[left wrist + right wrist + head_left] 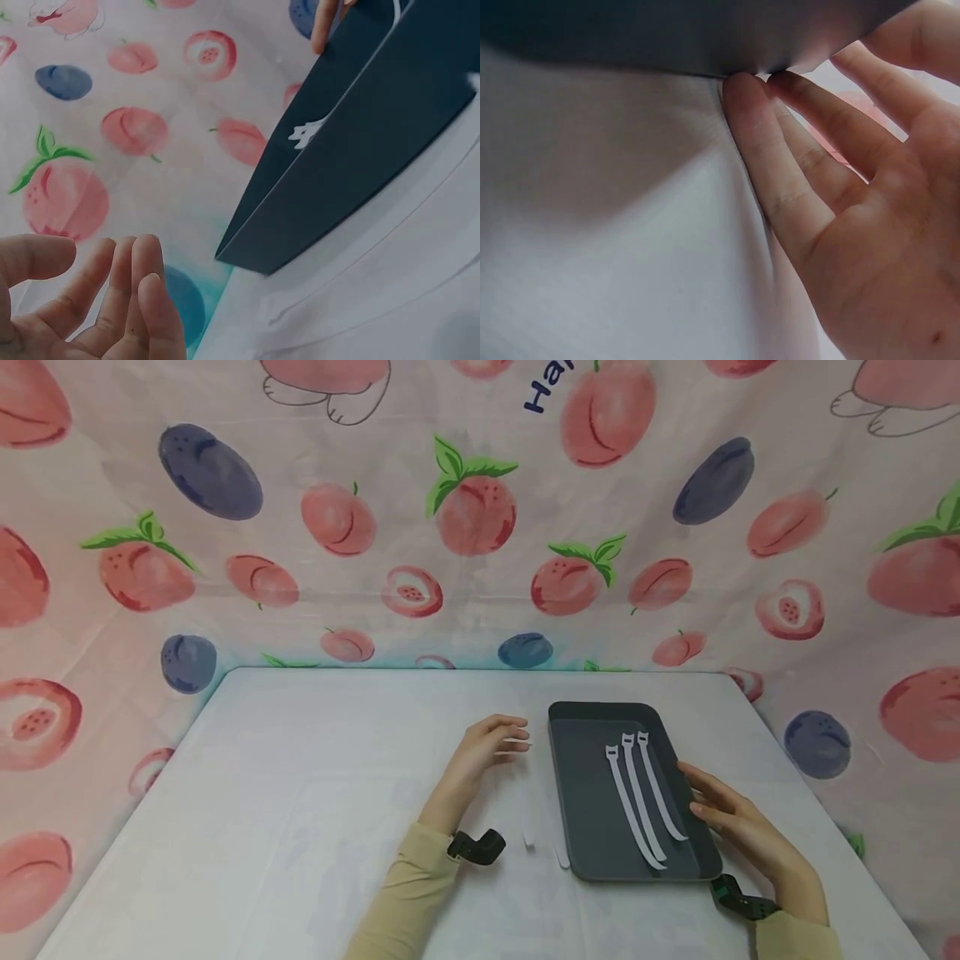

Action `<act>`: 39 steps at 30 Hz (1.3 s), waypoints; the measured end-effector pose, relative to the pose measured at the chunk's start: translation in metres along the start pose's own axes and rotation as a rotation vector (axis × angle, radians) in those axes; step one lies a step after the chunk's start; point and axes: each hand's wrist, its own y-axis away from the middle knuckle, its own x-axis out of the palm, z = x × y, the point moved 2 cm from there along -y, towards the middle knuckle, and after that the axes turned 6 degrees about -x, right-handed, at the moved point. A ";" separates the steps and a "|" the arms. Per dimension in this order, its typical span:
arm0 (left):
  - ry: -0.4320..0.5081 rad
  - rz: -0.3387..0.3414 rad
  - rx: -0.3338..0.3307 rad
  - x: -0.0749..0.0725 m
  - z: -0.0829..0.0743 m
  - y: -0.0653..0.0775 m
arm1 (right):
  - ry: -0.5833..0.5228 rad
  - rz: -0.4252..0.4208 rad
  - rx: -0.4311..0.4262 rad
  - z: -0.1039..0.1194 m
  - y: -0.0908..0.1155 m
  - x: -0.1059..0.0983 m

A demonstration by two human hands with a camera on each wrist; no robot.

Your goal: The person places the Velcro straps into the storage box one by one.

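Three white cable straps [633,797] with slotted heads lie side by side in a dark grey tray [585,827]. My right hand [750,835] grips the tray's right side, with the thumb at the rim and fingertips [750,101] against its lower edge in the right wrist view. Left of the tray, my left hand [480,760] hovers over the table with relaxed, slightly bent fingers and nothing held. Between that hand and the tray, faint white straps [562,857] lie on the white table, hard to make out against it. One strap head [306,133] shows inside the tray in the left wrist view.
The white table [300,810] reaches back to a fruit-patterned cloth [405,527] that hangs behind it and along the sides. Black wrist cameras [478,847] are strapped at both sleeves. The tray stands near the table's right edge.
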 end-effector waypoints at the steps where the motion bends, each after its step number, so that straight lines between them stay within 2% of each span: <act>1: 0.007 -0.002 -0.003 -0.002 0.000 0.000 | -0.004 -0.001 0.004 0.000 0.000 0.000; 7: 0.026 -0.023 -0.003 -0.014 -0.002 -0.002 | -0.015 0.000 0.018 0.002 -0.001 0.000; 20: 0.055 -0.127 -0.013 -0.036 0.003 -0.005 | -0.007 0.009 -0.004 0.002 0.001 0.000; 32: 0.092 -0.200 -0.074 -0.050 0.016 -0.013 | 0.017 0.014 0.006 -0.001 0.000 -0.002; 39: 0.055 -0.243 -0.084 -0.056 0.027 -0.021 | 0.013 0.022 -0.003 0.000 0.000 -0.002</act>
